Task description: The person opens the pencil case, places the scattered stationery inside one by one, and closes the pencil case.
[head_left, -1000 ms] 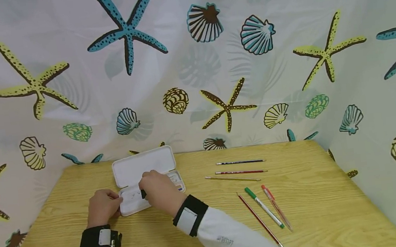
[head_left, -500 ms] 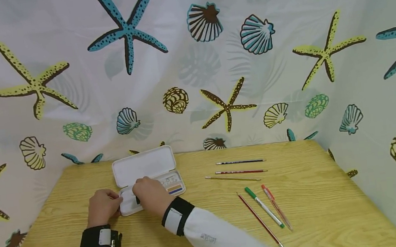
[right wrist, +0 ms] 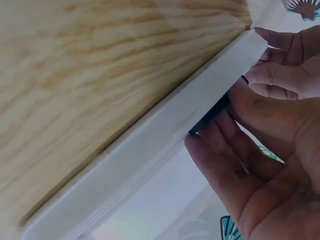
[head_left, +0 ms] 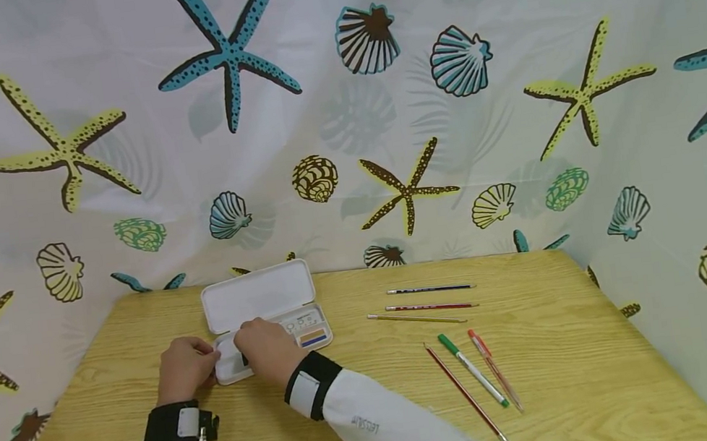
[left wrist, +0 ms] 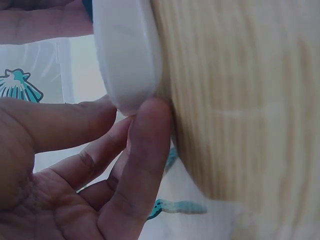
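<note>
An open white pencil case (head_left: 232, 361) lies on the table with its lid (head_left: 257, 297) folded back behind it. My left hand (head_left: 184, 371) pinches its left end, thumb on the rim and a finger below, plain in the left wrist view. My right hand (head_left: 270, 350) reaches over the case's left half. Between its thumb and fingers is a small black straight-edged piece (right wrist: 215, 112), close over the near wall (right wrist: 125, 137); most of it is hidden, so I cannot tell its kind. In the case's right half show a brown-and-blue block (head_left: 313, 337) and a panel with printed circles (head_left: 302, 322).
Right of the case lie a dark pencil (head_left: 431, 289), a red pencil (head_left: 432, 306) and a yellowish pencil (head_left: 417, 317). Nearer are another red pencil (head_left: 468, 396), a green-capped pen (head_left: 473, 370) and a red-capped pen (head_left: 496, 370). A patterned cloth (head_left: 316, 123) hangs behind the table.
My right hand has moved left inside the case with the black piece, uncovering the brown-and-blue block and the printed circles. My left hand stays at the case's left end.
</note>
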The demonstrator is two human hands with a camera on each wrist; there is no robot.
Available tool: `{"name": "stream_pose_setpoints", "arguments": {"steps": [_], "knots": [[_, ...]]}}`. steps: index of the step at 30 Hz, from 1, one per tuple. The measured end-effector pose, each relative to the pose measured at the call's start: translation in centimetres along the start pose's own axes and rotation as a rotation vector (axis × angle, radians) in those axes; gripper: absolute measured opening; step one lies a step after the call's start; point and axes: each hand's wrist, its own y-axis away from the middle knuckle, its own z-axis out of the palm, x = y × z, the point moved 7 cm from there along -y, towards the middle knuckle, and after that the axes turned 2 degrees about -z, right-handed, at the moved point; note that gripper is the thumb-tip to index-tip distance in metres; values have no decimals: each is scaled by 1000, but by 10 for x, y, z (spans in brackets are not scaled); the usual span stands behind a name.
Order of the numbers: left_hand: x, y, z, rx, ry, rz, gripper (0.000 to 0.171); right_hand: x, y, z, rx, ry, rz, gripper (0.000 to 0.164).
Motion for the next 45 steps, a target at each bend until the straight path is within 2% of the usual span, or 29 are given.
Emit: {"name": "stream_pose_setpoints", "arguments": {"steps": [10, 17, 28, 38, 45], "knots": [[0, 1, -1, -4, -8, 1, 20, -2, -5, 8, -2, 20, -18, 14], [2, 2, -2, 5, -10, 18, 20, -6, -3, 7, -8, 82, -26, 16], [4, 4, -3, 2, -7, 19, 19, -7, 0, 6, -17, 88, -19, 18], [1, 3, -2, -5, -8, -5, 21, -6, 1, 6, 4, 45, -35, 19], [1, 3, -2, 1, -3, 1, 22, 0, 2, 3, 9, -77, -28, 19]]}}
